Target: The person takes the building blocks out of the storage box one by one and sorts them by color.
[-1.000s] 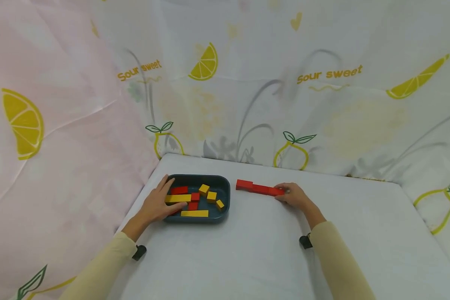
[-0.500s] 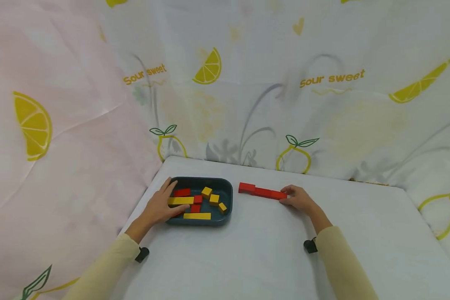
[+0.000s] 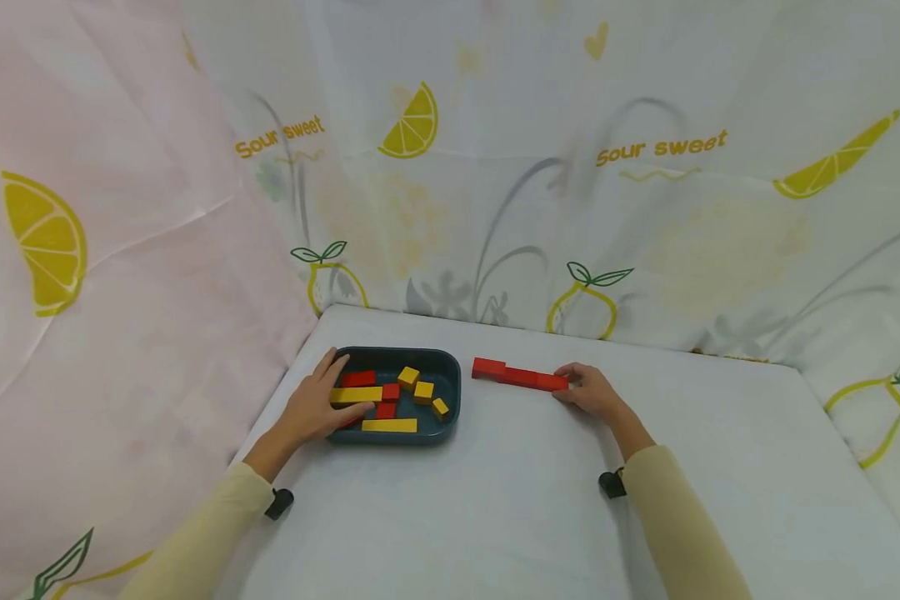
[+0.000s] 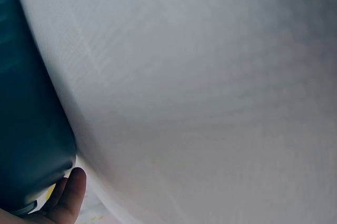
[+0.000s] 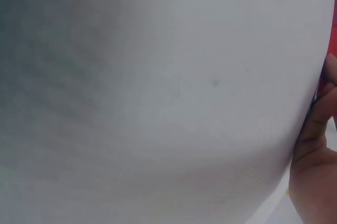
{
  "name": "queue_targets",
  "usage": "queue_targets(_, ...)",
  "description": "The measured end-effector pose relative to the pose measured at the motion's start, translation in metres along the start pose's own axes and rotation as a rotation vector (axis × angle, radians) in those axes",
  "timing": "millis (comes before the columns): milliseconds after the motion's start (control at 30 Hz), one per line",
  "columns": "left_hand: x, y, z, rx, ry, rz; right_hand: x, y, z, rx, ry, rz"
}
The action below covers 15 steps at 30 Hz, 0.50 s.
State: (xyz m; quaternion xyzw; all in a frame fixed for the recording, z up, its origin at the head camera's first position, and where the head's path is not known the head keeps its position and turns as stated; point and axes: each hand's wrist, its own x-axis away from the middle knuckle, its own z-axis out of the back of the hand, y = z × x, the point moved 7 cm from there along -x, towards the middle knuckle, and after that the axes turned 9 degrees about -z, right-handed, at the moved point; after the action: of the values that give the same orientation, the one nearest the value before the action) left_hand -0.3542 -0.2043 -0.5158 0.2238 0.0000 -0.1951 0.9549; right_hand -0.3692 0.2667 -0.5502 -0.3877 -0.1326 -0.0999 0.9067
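My left hand (image 3: 309, 404) rests on the left end of a dark blue-green tray (image 3: 453, 398), fingers spread along its rim and thumb over the inside. Red and yellow wooden blocks lie in the tray, among them a long yellow block (image 3: 360, 395) partly behind the thumb. On the white table to the right, a slanting row of red blocks (image 3: 521, 377) runs end to end, its left block set slightly higher in view. At the row's right end, my right hand (image 3: 591, 392) pinches the last red block (image 3: 549, 382) between thumb and fingers.
A white cloth covers the table (image 3: 450, 517). Behind it hangs a lemon-print curtain (image 3: 495, 208), and a pink curtain (image 3: 157, 317) closes off the left side. Both wrists wear small black devices, the left device (image 3: 279, 503) and the right device (image 3: 612, 484).
The head view shifted a little and came back. My right fingertips sit very slightly farther right on the row's end block; the left hand and tray stay as they were.
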Motion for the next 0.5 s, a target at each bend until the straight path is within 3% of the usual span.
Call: queue_targets(500, 0.0014, -0.0001, 0.0000, -0.003, 0.006, -0.004, 0.0003, 0.0010, -0.0009, 0.005, -0.009, -0.003)
